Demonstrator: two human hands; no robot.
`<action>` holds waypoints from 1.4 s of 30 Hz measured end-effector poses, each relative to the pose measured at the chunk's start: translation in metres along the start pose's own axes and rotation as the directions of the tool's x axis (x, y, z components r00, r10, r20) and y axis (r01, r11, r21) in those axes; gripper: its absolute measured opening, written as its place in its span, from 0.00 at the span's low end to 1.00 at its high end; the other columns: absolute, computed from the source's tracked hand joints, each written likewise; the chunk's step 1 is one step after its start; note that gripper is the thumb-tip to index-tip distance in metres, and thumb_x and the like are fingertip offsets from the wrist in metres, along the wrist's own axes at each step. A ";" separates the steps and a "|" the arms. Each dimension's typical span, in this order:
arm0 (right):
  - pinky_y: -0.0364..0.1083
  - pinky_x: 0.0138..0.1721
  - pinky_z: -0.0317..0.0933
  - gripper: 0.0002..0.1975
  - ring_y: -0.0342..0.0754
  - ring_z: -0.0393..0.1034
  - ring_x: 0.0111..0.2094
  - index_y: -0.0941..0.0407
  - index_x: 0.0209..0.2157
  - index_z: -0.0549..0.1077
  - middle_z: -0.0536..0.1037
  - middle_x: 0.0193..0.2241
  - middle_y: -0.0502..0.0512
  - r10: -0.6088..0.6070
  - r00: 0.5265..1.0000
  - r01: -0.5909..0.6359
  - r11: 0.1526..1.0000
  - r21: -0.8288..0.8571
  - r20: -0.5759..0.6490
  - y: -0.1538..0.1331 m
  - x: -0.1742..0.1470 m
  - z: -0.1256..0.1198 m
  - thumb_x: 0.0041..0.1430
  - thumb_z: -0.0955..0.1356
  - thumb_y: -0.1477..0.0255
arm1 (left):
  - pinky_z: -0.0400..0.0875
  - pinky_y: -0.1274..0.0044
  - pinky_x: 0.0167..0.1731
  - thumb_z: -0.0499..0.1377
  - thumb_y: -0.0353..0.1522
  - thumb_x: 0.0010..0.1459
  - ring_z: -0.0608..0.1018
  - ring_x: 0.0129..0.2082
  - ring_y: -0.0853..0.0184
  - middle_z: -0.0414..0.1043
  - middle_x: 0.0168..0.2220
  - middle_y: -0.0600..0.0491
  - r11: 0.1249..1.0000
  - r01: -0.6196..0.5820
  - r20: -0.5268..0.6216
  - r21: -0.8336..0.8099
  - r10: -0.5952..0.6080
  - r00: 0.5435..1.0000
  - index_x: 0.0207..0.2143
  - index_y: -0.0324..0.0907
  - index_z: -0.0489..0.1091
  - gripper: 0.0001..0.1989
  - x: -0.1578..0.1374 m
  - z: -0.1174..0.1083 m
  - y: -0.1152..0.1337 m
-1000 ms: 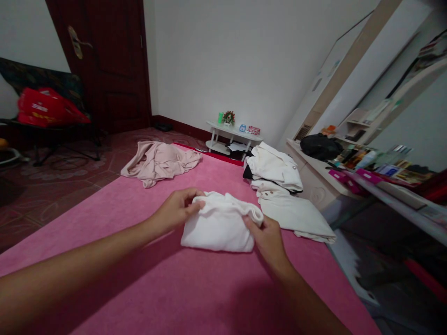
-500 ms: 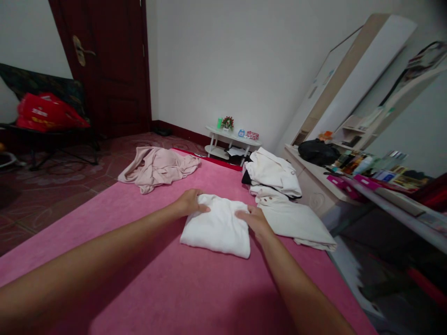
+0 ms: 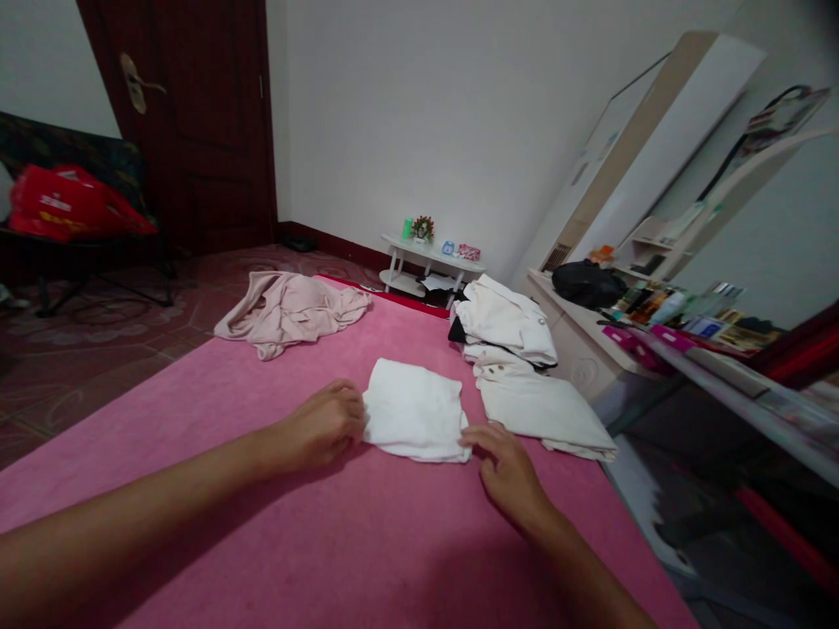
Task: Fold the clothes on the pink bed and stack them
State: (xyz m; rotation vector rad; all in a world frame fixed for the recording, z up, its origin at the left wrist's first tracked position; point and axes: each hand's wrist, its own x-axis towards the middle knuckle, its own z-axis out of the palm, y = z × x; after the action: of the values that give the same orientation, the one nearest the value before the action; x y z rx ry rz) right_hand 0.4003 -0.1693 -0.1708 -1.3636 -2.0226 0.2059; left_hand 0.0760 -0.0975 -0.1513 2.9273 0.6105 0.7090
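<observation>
A folded white garment (image 3: pixel 414 411) lies flat in a small rectangle on the pink bed cover (image 3: pixel 367 542). At its left edge is my left hand (image 3: pixel 329 421), the fingers curled together against the cloth; the fingertips are partly hidden. My right hand (image 3: pixel 508 467) rests by the lower right corner, fingers stretched out and the tips touching the edge. To the right lie folded off-white trousers (image 3: pixel 544 406), with a pile of white clothes (image 3: pixel 504 319) behind them. A crumpled pale pink garment (image 3: pixel 292 310) is at the far left of the bed.
Beyond the bed stands a small white table (image 3: pixel 433 251) with a potted plant (image 3: pixel 422 229). On the right is a dressing table (image 3: pixel 570 306) bearing a black bag (image 3: pixel 588 284) and several bottles. A red bag (image 3: pixel 75 205) sits on a chair at left, near the dark door (image 3: pixel 190 114).
Both hands have let go of the garment's upper part and moved down to its side edges. The garment now lies flatter, its near edge a little farther away.
</observation>
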 end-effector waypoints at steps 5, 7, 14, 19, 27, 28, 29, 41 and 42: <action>0.49 0.46 0.62 0.14 0.49 0.70 0.41 0.54 0.30 0.75 0.77 0.36 0.54 0.036 0.970 -0.022 0.998 0.061 -0.240 -0.024 0.028 -0.005 0.50 0.60 0.80 | 0.65 0.74 0.42 0.51 0.21 0.50 0.75 0.35 0.67 0.75 0.32 0.52 0.982 0.147 -0.151 -0.117 -0.164 0.975 0.33 0.42 0.73 0.14 0.029 -0.005 0.005; 0.49 0.49 0.60 0.14 0.49 0.69 0.43 0.55 0.36 0.75 0.77 0.38 0.55 -0.007 0.963 0.017 0.999 0.033 -0.269 -0.038 0.057 0.001 0.53 0.60 0.78 | 0.67 0.74 0.43 0.50 0.23 0.54 0.75 0.39 0.66 0.75 0.38 0.50 0.964 0.207 -0.215 -0.164 -0.240 0.947 0.39 0.41 0.72 0.15 0.059 0.000 0.005; 0.55 0.59 0.46 0.25 0.54 0.49 0.62 0.59 0.59 0.60 0.59 0.61 0.63 0.214 0.975 -0.220 0.904 -0.367 -0.058 -0.021 0.058 0.076 0.63 0.57 0.65 | 0.51 0.58 0.58 0.45 0.39 0.63 0.54 0.63 0.54 0.51 0.64 0.44 0.926 0.373 -0.021 0.065 -0.372 0.928 0.61 0.43 0.55 0.25 0.078 0.084 0.000; 0.54 0.58 0.48 0.32 0.57 0.51 0.61 0.66 0.62 0.53 0.57 0.61 0.69 0.398 0.908 -0.417 0.817 -0.398 -0.132 -0.005 0.044 0.085 0.63 0.57 0.59 | 0.47 0.58 0.60 0.44 0.43 0.63 0.53 0.64 0.56 0.49 0.65 0.48 0.891 0.451 -0.057 0.055 -0.448 0.892 0.61 0.47 0.54 0.25 0.066 0.099 -0.003; 0.55 0.51 0.57 0.38 0.61 0.62 0.54 0.62 0.59 0.57 0.66 0.54 0.70 0.486 0.833 -0.519 0.852 -0.068 -0.264 -0.018 0.051 0.083 0.51 0.67 0.59 | 0.59 0.64 0.56 0.47 0.37 0.63 0.67 0.54 0.59 0.66 0.53 0.42 0.689 0.608 -0.367 -0.393 -0.724 0.583 0.53 0.37 0.62 0.20 0.063 0.092 -0.022; 0.54 0.50 0.59 0.36 0.60 0.64 0.52 0.60 0.58 0.59 0.68 0.53 0.68 0.495 0.829 -0.511 0.860 0.010 -0.259 -0.018 0.051 0.083 0.50 0.68 0.61 | 0.59 0.64 0.56 0.47 0.37 0.63 0.67 0.54 0.60 0.66 0.52 0.43 0.691 0.582 -0.384 -0.428 -0.722 0.575 0.52 0.37 0.63 0.19 0.062 0.091 -0.023; 0.53 0.48 0.61 0.34 0.58 0.66 0.50 0.58 0.56 0.62 0.70 0.51 0.65 0.502 0.829 -0.495 0.864 0.095 -0.247 -0.019 0.052 0.081 0.48 0.69 0.63 | 0.59 0.65 0.56 0.47 0.37 0.63 0.67 0.54 0.60 0.66 0.52 0.43 0.695 0.557 -0.394 -0.454 -0.718 0.574 0.51 0.38 0.63 0.18 0.061 0.091 -0.024; 0.49 0.36 0.66 0.33 0.51 0.71 0.37 0.58 0.51 0.70 0.76 0.43 0.59 0.476 0.727 -0.348 0.877 0.331 -0.495 0.051 0.071 -0.104 0.42 0.73 0.60 | 0.64 0.67 0.52 0.50 0.37 0.61 0.71 0.51 0.62 0.66 0.52 0.43 0.641 0.540 -0.342 -0.545 -0.758 0.555 0.55 0.39 0.58 0.21 0.061 0.102 -0.039; 0.50 0.39 0.65 0.33 0.52 0.71 0.38 0.59 0.51 0.70 0.75 0.44 0.61 0.449 0.713 -0.372 0.893 0.252 -0.538 0.075 0.066 -0.119 0.42 0.72 0.60 | 0.65 0.67 0.52 0.50 0.37 0.61 0.72 0.51 0.62 0.66 0.52 0.43 0.642 0.552 -0.334 -0.532 -0.758 0.560 0.55 0.39 0.58 0.21 0.063 0.103 -0.038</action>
State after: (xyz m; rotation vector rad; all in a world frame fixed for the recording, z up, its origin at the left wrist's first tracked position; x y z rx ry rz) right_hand 0.5155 -0.1067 -0.0870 -1.5494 -1.1563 0.0865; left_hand 0.1600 -0.0347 -0.2229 1.8505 1.3651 1.3291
